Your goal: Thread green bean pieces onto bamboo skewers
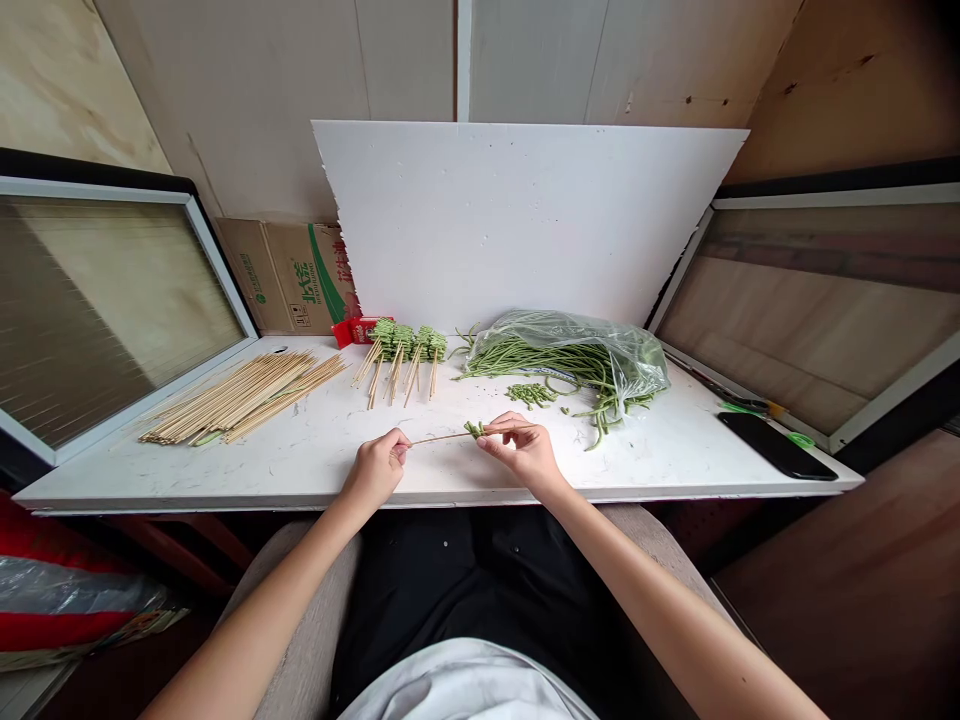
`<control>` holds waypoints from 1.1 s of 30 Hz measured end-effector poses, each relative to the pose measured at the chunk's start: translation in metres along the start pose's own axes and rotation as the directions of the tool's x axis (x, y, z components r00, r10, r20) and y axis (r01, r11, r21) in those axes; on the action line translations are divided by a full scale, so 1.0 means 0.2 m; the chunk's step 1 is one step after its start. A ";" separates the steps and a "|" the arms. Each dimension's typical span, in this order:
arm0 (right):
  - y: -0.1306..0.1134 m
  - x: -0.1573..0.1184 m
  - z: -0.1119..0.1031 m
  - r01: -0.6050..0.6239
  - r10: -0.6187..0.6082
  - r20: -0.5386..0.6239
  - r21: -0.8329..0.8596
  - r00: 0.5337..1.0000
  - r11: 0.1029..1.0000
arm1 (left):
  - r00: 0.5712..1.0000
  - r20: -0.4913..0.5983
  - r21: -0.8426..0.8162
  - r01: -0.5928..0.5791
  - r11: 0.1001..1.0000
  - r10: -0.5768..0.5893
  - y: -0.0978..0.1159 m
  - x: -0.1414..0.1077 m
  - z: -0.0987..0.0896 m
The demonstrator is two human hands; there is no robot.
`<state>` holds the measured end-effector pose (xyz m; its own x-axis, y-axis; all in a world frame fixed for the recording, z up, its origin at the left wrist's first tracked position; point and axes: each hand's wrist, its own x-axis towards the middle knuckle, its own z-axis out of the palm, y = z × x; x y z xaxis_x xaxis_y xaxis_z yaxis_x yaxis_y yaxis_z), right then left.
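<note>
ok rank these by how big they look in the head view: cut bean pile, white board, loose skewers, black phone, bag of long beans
1. White board
2. Bag of long beans
3. Loose skewers, about as wide as the bag but flatter
4. Black phone
5. Cut bean pile

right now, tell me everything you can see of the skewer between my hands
The skewer is a thin, nearly straight, brownish stick, wooden by its look. It runs almost level over the white table, its right part slightly higher in the picture. The left hand pinches one end; green bean pieces sit towards the other, at the fingers of the right hand. Both tips are hidden.
</note>
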<state>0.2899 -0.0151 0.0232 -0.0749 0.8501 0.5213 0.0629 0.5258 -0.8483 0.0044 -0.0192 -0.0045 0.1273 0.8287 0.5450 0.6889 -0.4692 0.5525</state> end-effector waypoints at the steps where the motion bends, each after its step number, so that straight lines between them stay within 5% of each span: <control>1: 0.00 0.00 0.00 -0.002 0.002 0.001 0.004 1.000 1.000 | 1.000 0.001 -0.001 0.002 1.000 -0.002 0.00 0.00 0.00; 33: -0.01 -0.01 0.00 0.005 -0.006 -0.022 -0.039 1.000 0.999 | 1.000 0.030 -0.014 0.008 1.000 -0.008 -0.02 0.00 0.01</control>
<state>0.2896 -0.0184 0.0234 -0.0534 0.8474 0.5283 0.1016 0.5309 -0.8413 0.0026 -0.0172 -0.0082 0.1434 0.8413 0.5212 0.6801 -0.4663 0.5657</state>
